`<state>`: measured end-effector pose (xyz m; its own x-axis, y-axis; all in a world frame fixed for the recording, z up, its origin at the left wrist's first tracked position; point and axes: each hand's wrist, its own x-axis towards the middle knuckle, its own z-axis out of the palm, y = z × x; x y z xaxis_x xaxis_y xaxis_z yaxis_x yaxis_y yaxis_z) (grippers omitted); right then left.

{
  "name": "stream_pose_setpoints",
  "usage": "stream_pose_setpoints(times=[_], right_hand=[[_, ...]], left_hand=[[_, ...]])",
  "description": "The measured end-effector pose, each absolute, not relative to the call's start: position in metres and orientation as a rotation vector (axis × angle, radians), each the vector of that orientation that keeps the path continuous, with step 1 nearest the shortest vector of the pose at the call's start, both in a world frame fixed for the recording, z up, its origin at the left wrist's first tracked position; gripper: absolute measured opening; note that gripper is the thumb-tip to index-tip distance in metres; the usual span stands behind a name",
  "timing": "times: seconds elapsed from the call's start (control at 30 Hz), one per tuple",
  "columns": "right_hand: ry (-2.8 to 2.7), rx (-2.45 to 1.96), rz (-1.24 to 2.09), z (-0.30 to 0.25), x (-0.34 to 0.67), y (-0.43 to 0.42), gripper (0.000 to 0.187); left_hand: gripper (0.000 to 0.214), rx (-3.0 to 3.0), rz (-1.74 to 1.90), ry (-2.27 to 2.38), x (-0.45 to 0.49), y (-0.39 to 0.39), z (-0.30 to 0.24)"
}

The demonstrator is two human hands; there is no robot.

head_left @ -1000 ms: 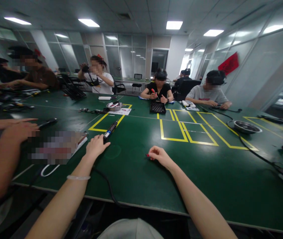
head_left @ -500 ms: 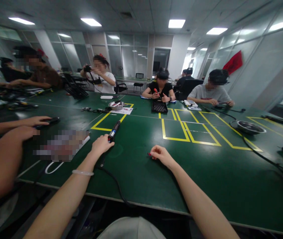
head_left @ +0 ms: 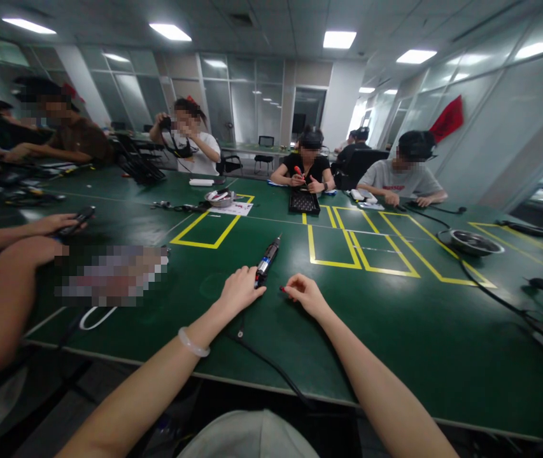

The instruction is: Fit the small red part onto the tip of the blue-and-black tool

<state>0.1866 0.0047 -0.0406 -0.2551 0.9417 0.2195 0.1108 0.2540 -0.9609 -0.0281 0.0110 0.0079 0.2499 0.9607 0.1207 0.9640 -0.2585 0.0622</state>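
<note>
My left hand is wrapped round the rear of an electric screwdriver, which lies low over the green table with its thin metal tip pointing away and slightly right. A black cable runs from beneath that hand toward the table's front edge. To the right, my right hand pinches a small red and dark piece between thumb and fingers. That piece is too small to name, and part of it is hidden by the fingertips. The two hands are close together but apart.
Yellow tape outlines mark the green table. A metal bowl stands on paper further back; another bowl is at right. A co-worker's hands hold a dark device at left. Opposite, a person works above a black tray.
My left hand has slid right with the electric screwdriver, closer to my right hand, and the cable has shifted along. My right hand has barely moved. The co-worker at left has lifted the dark device.
</note>
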Motion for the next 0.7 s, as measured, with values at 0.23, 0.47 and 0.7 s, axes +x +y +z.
stream_pose_setpoints(times=[0.23, 0.47, 0.7], right_hand=[[-1.776, -0.994, 0.750, -0.039, 0.181, -0.001, 0.012], [-1.951, -1.012, 0.555, -0.039, 0.178, 0.000, 0.009], [-1.997, -0.994, 0.577, -0.033, 0.183, -0.004, 0.001]], left_hand=[[0.045, -2.582, -0.216, -1.780, 0.006, -0.009, 0.008], [0.042, -2.597, -0.238, -1.724, 0.011, -0.011, 0.005], [0.045, -2.596, -0.249, -1.725, 0.009, -0.011, 0.002]])
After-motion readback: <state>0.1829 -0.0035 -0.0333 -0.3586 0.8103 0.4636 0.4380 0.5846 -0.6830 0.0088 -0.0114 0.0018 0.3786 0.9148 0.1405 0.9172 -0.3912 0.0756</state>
